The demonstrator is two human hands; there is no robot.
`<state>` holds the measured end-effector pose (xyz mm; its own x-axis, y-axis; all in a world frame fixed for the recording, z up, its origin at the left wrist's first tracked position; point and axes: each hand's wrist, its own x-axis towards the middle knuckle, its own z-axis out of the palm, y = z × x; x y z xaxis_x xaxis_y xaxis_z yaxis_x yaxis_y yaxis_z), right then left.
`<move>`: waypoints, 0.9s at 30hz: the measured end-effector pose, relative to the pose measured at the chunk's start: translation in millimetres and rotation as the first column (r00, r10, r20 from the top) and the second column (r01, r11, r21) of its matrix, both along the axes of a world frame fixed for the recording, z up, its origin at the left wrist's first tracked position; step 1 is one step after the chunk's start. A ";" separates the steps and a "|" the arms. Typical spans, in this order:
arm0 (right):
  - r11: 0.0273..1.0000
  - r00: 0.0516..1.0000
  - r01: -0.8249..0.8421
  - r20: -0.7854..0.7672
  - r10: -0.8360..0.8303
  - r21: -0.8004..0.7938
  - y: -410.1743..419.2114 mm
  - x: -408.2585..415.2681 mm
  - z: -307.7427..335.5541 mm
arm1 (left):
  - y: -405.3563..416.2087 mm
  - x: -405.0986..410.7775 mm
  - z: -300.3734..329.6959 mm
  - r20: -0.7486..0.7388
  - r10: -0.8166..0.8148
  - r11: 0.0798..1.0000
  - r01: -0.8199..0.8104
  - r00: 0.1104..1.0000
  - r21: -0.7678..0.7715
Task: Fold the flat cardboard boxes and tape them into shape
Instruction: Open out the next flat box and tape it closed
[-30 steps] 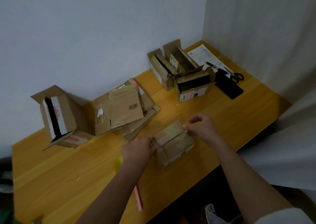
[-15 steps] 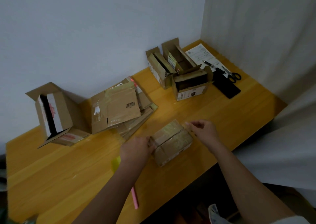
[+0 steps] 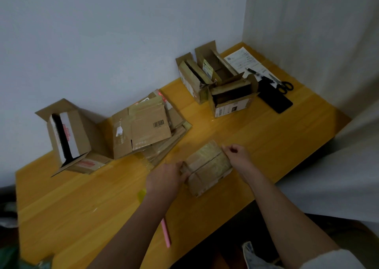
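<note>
At the near edge of the table, the left hand grips one end of a small box while the right hand pinches at its far end, possibly tape. Four folded boxes stand behind; a stack of flat boxes remains.

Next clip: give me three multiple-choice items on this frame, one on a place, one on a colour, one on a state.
1. Where do the scissors lie?
A. far right corner of the table
B. beside the stack of flat cardboard
C. on the floor

2. What colour is the stick under the left arm?
A. blue
B. pink
C. black

3. How is the small box between the left hand and right hand?
A. lying flat
B. folded, flaps closed
C. flaps open

Key: 1 A, they sit by the paper; 2 B, plainly pink; 3 B, its top flaps meet.
</note>
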<state>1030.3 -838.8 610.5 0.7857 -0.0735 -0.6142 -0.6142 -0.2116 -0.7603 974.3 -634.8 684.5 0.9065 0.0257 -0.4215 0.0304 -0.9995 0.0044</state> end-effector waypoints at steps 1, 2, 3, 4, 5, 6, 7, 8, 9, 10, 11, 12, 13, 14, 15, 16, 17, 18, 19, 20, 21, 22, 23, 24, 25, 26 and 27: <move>1.000 1.000 0.012 -0.024 -0.011 0.017 -1.3 0.4 -1.0 | -0.2 -0.5 -0.3 0.001 -0.001 1.000 0.001 1.000 0.000; 0.999 0.998 0.035 -0.058 -0.033 0.039 -3.3 0.2 -0.4 | -0.7 -1.4 -0.7 0.002 -0.001 1.000 0.001 1.000 0.000; 0.997 0.995 0.063 -0.082 -0.060 0.045 -6.6 0.2 -0.1 | -1.4 -1.9 -0.8 0.004 -0.004 1.000 0.004 1.000 0.003; 0.997 0.994 0.082 -0.072 -0.080 0.011 -9.9 0.0 0.0 | -2.1 -1.8 -0.8 0.008 -0.009 1.000 0.009 1.000 0.010; 0.994 0.995 0.098 -0.022 -0.100 -0.049 -11.8 -1.5 1.5 | -2.6 -1.7 -0.7 0.010 -0.013 1.000 0.013 1.000 0.017; 0.985 0.989 0.135 0.075 -0.127 -0.109 -12.3 -5.0 4.5 | -2.7 -1.4 -1.2 0.007 -0.016 1.000 0.016 1.000 0.021; 0.972 0.967 0.186 0.203 -0.155 -0.141 -11.6 -10.3 8.4 | -2.2 -1.2 -1.9 0.005 -0.018 1.000 0.018 1.000 0.022; 0.964 0.931 0.223 0.324 -0.167 -0.145 -9.9 -16.6 13.8 | -2.0 -1.0 -2.6 0.004 -0.019 1.000 0.019 1.000 0.023; 0.964 0.900 0.226 0.408 -0.152 -0.140 -7.8 -22.7 17.5 | -1.6 -0.8 -3.3 0.006 -0.023 0.999 0.023 1.000 0.026; 0.972 0.886 0.191 0.452 -0.109 -0.140 -5.0 -28.7 19.4 | -1.1 -0.1 -4.1 0.011 -0.027 0.999 0.027 1.000 0.029; 0.979 0.885 0.142 0.462 -0.059 -0.147 -2.5 -34.1 19.1 | -0.8 0.7 -4.4 0.018 -0.028 0.999 0.027 0.999 0.029; 0.983 0.895 0.101 0.445 -0.022 -0.155 -1.0 -38.0 18.9 | -0.3 1.1 -4.6 0.021 -0.025 0.999 0.025 0.999 0.024; 0.983 0.907 0.072 0.422 0.006 -0.167 -1.5 -38.9 19.1 | 0.3 0.8 -4.8 0.022 -0.023 1.000 0.023 1.000 0.018; 0.982 0.915 0.044 0.402 0.034 -0.182 -3.1 -37.8 18.7 | 1.0 0.5 -5.1 0.019 -0.022 1.000 0.022 1.000 0.013; 0.980 0.923 0.008 0.379 0.069 -0.197 -4.2 -36.9 19.1 | 1.4 -0.1 -5.4 0.014 -0.023 1.000 0.023 1.000 0.008; 0.980 0.929 -0.024 0.357 0.095 -0.197 -4.3 -37.7 20.1 | 1.8 -0.2 -5.5 0.011 -0.025 1.000 0.025 1.000 0.005; 0.982 0.933 -0.051 0.342 0.112 -0.182 -3.4 -39.3 21.8 | 2.4 -0.4 -6.0 0.011 -0.024 1.000 0.024 1.000 0.002; 0.982 0.933 -0.081 0.333 0.136 -0.173 -1.6 -40.7 22.4 | 3.4 -0.4 -6.7 0.015 -0.022 1.000 0.023 1.000 -0.005; 0.975 0.929 -0.112 0.329 0.171 -0.191 0.0 -40.8 22.1 | 4.2 -0.2 -7.4 0.015 -0.022 1.000 0.022 1.000 -0.013; 0.961 0.922 -0.142 0.323 0.216 -0.237 1.2 -40.3 22.4 | 4.9 -0.3 -8.3 0.013 -0.024 1.000 0.024 1.000 -0.020; 0.946 0.918 -0.167 0.308 0.252 -0.277 1.8 -38.3 22.3 | 5.2 -0.8 -8.3 0.013 -0.026 0.999 0.026 1.000 -0.025; 0.937 0.918 -0.182 0.291 0.270 -0.297 2.0 -36.4 23.7 | 5.3 -1.7 -8.6 0.014 -0.029 0.999 0.030 0.999 -0.025; 0.935 0.922 -0.179 0.280 0.268 -0.307 2.8 -33.7 24.8 | 5.7 -2.4 -8.7 0.018 -0.034 0.999 0.035 0.999 -0.028; 0.933 0.926 -0.165 0.276 0.258 -0.319 4.2 -31.9 23.6 | 6.6 -2.8 -8.9 0.022 -0.041 0.999 0.041 0.999 -0.034; 0.929 0.926 -0.149 0.281 0.251 -0.340 7.1 -30.3 22.4 | 7.9 -2.8 -9.5 0.024 -0.051 0.998 0.052 0.998 -0.041; 0.921 0.926 -0.132 0.286 0.247 -0.366 11.1 -29.5 20.6 | 10.0 -3.2 -9.9 0.019 -0.057 0.997 0.058 0.998 -0.058; 0.911 0.926 -0.123 0.286 0.249 -0.393 16.4 -28.9 20.2 | 13.2 -3.7 -11.5 -0.004 -0.051 0.994 0.050 0.999 -0.095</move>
<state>1001.4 -822.4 630.7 0.9562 -0.0736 -0.2834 -0.2701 -0.5956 -0.7565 970.5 -621.6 673.0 0.9027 -0.0604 -0.4259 -0.0198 -0.9949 0.0990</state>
